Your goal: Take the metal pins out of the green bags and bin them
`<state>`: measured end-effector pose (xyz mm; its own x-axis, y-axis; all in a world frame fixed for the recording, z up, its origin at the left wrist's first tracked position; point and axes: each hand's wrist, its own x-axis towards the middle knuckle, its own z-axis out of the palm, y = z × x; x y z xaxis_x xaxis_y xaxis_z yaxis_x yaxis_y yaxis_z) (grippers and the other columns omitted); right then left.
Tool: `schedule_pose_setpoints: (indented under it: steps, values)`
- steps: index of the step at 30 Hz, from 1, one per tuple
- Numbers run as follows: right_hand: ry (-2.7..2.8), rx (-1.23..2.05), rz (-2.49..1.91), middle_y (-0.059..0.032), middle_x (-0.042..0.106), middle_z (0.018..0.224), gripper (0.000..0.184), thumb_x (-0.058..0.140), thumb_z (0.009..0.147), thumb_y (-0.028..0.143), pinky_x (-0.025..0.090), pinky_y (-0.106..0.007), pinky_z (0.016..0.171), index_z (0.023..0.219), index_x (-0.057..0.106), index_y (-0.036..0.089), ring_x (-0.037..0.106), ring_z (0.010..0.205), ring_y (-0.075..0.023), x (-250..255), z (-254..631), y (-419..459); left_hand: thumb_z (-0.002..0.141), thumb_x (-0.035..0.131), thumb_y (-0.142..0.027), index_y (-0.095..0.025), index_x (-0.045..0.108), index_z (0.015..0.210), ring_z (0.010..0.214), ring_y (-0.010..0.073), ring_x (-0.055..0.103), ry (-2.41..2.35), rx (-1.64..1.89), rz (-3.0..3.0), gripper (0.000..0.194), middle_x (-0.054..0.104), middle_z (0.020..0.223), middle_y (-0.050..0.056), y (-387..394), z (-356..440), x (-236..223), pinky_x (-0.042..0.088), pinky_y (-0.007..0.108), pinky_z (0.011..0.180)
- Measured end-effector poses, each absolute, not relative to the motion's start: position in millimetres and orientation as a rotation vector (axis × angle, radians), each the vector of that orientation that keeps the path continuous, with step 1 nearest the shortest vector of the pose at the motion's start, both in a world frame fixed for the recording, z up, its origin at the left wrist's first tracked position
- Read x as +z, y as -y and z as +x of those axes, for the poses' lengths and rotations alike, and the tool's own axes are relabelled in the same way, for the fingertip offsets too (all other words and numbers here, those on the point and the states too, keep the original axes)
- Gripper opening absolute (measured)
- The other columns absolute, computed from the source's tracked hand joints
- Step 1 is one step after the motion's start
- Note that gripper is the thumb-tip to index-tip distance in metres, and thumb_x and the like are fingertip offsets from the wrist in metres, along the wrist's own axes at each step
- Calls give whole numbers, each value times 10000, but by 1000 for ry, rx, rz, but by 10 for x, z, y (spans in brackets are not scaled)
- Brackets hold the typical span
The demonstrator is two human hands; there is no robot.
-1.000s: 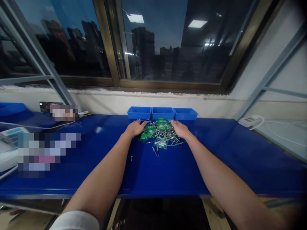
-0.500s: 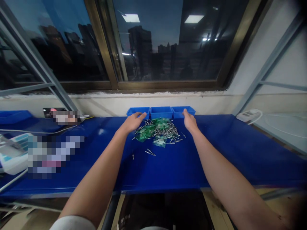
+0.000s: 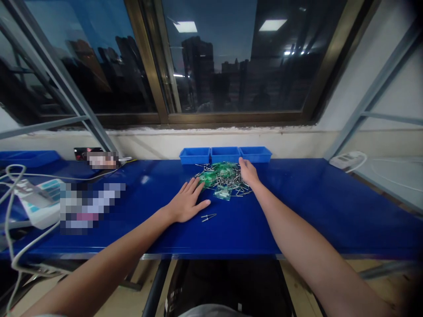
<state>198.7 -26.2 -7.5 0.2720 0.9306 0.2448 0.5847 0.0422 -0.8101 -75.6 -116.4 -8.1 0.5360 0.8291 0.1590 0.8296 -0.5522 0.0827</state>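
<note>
A heap of silver blind rivets (image 3: 234, 177) lies on the blue table, mixed with green plastic bags (image 3: 209, 177). My left hand (image 3: 187, 203) is open, palm down on the table at the near left of the heap, fingers spread, fingertips touching or just beside a green bag. At the heap's right edge is my right hand (image 3: 248, 171), seen from the thumb side with the thumb apart; its other fingers are partly hidden, and nothing shows in its grasp. A clear small bag (image 3: 222, 193) lies at the heap's front. A few loose rivets (image 3: 208, 217) lie nearer me.
Behind the heap stand three blue bins (image 3: 225, 154) in a row against the wall. On the left are a white device with a blue-and-white top (image 3: 41, 200), white cables (image 3: 13, 229) and another blue tray (image 3: 29, 157). A white power strip (image 3: 347, 158) sits at the right.
My left hand has come down from near the left bin onto the table, nearer me. My right hand has moved left and down to the heap's edge. The view has shifted slightly.
</note>
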Motion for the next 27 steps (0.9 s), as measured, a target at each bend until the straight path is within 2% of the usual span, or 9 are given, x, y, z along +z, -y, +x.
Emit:
schedule_pose_setpoints:
  steps: [4, 6, 8, 10, 13, 18, 21, 27]
  values:
    - [1543, 438, -1617, -110, 634, 1179, 496, 420, 849, 519, 389, -349, 970, 1132, 622, 166, 550, 1133, -250, -96, 2081, 238, 852, 315, -679, -118, 359, 1402, 1390, 339, 197, 1457, -435, -2685, 787, 258, 1497, 177, 915, -454, -11, 172, 506, 1118]
    - [1664, 385, -1654, -118, 616, 1212, 498, 517, 803, 479, 387, -360, 976, 1178, 603, 163, 538, 1152, -262, -124, 2104, 216, 853, 334, -666, -147, 433, 1352, 1330, 320, 342, 1399, -527, -2701, 727, 386, 1438, 158, 812, -373, 73, 241, 487, 1095]
    - [1766, 347, -1710, -123, 610, 1222, 517, 542, 786, 475, 380, -398, 983, 1201, 594, 172, 525, 1168, -287, -150, 2101, 197, 882, 309, -626, -174, 540, 1248, 1196, 282, 504, 1413, -605, -2734, 625, 553, 1293, 124, 698, -339, 174, 358, 436, 1023]
    - [1829, 311, -1754, -118, 619, 1211, 496, 526, 795, 492, 370, -450, 983, 1182, 612, 194, 517, 1172, -314, -164, 2084, 188, 885, 292, -626, -176, 621, 1126, 1098, 275, 570, 1512, -701, -2733, 607, 628, 1179, 110, 556, -328, 272, 424, 407, 944]
    - [1839, 264, -1759, -97, 636, 1187, 419, 522, 805, 464, 371, -479, 976, 1121, 647, 219, 529, 1158, -318, -167, 2071, 186, 871, 332, -624, -194, 671, 1017, 1017, 267, 609, 1663, -842, -2768, 567, 680, 1073, 78, 304, -307, 373, 453, 373, 885]
    - [1755, 281, -1644, -85, 693, 1057, 308, 565, 774, 317, 441, -380, 931, 1034, 675, 193, 618, 1033, -247, -188, 2092, 174, 842, 467, -526, -198, 685, 986, 987, 248, 622, 1839, -1047, -2657, 419, 701, 1026, 59, -9, -273, 335, 458, 324, 874]
    - [1694, 310, -1552, -82, 714, 944, 261, 606, 732, 262, 489, -325, 850, 965, 682, 171, 661, 904, -210, -197, 2091, 162, 851, 472, -451, -191, 680, 999, 991, 241, 621, 1774, -1138, -2573, 365, 692, 1044, 61, -55, -311, 188, 454, 326, 892]
    - [1558, 349, -1423, -30, 697, 742, 147, 635, 662, 199, 509, -310, 758, 801, 682, 182, 654, 740, -173, -142, 2089, 151, 847, 502, -362, -185, 685, 957, 991, 237, 616, 1552, -1083, -2586, 277, 687, 1022, 67, 10, -400, 26, 453, 342, 905]
